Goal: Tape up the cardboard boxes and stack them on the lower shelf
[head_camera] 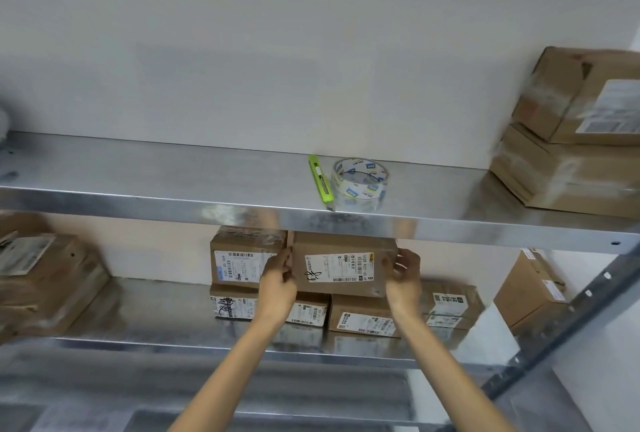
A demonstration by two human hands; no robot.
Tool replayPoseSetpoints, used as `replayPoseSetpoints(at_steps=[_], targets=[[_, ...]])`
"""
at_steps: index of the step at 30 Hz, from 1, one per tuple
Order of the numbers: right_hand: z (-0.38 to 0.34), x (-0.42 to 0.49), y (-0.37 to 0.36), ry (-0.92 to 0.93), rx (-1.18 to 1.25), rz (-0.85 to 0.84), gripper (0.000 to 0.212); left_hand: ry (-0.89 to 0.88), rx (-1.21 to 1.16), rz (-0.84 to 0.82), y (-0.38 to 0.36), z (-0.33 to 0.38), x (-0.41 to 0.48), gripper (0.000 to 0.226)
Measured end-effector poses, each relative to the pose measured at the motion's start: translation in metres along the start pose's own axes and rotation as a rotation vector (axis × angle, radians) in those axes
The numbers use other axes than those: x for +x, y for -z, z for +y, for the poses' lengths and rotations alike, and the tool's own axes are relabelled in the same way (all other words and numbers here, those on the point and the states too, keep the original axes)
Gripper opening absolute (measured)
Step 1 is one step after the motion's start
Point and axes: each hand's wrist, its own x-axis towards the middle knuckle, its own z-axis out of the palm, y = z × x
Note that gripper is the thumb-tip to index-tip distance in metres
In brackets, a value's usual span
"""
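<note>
A small taped cardboard box (341, 267) with a white label sits on top of other boxes on the lower shelf (166, 324). My left hand (278, 279) grips its left end and my right hand (403, 279) grips its right end. Beside it on the left stands another labelled box (239, 260) on a lower box (232, 303). Under the held box lie two more boxes (360, 317), and a further one (450, 303) to the right. A roll of clear tape (360, 182) and a green box cutter (320, 182) lie on the upper shelf (173, 172).
Two large boxes (571, 140) are stacked at the right end of the upper shelf. A box stack (45, 279) stands at the left of the lower shelf, and one box (530, 293) stands at its right end by the metal upright (571, 310).
</note>
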Motion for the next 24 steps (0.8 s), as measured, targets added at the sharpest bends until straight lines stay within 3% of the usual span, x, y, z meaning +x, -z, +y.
replayPoseSetpoints(at_steps=[6, 24], targets=[[0.003, -0.004, 0.003, 0.011, 0.009, -0.05, 0.013, 0.068, -0.105, -0.029, 0.001, -0.002, -0.001, 0.055], [0.007, 0.013, 0.067, -0.028, -0.085, -0.004, 0.014, -0.009, -0.157, -0.228, -0.048, 0.012, -0.02, 0.06]])
